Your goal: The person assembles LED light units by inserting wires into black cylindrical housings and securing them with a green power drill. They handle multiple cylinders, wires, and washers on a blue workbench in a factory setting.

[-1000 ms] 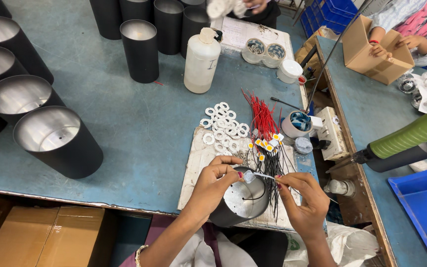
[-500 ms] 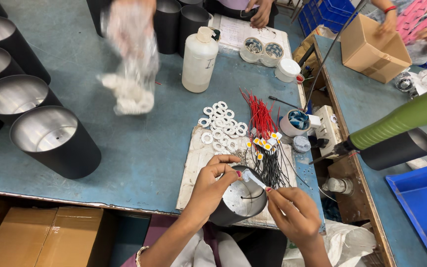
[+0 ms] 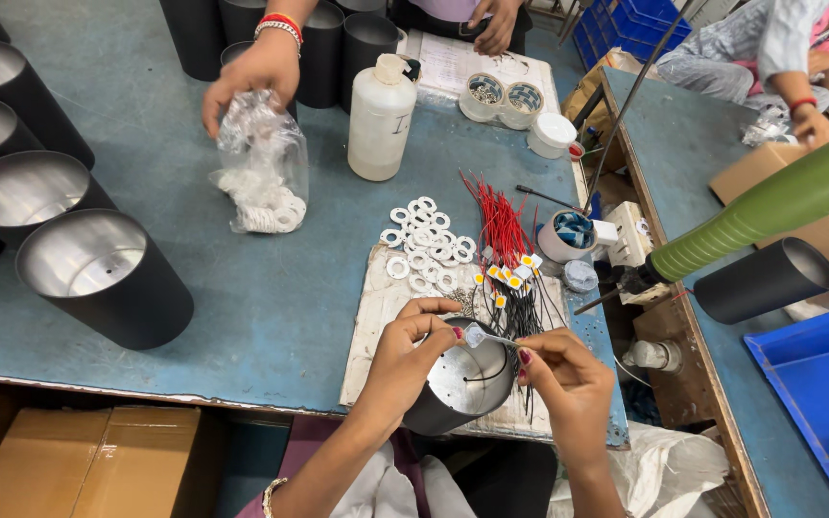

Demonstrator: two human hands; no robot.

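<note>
Wiring is under way: left hand [image 3: 413, 347] steadies the black can housing [image 3: 458, 388] at the table's [image 3: 271, 307] six o'clock edge, right hand [image 3: 560, 376] pinches a small white-tipped lead [image 3: 487, 337] over its mouth, calling for careful threading inward.

Both hands [image 3: 405, 360] [image 3: 568, 379] close together, fingers pinched

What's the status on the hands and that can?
Left hand grips black can rim. Right hand pinches small wired part over it. Co-worker's hand with bag of rings well clear.
</note>
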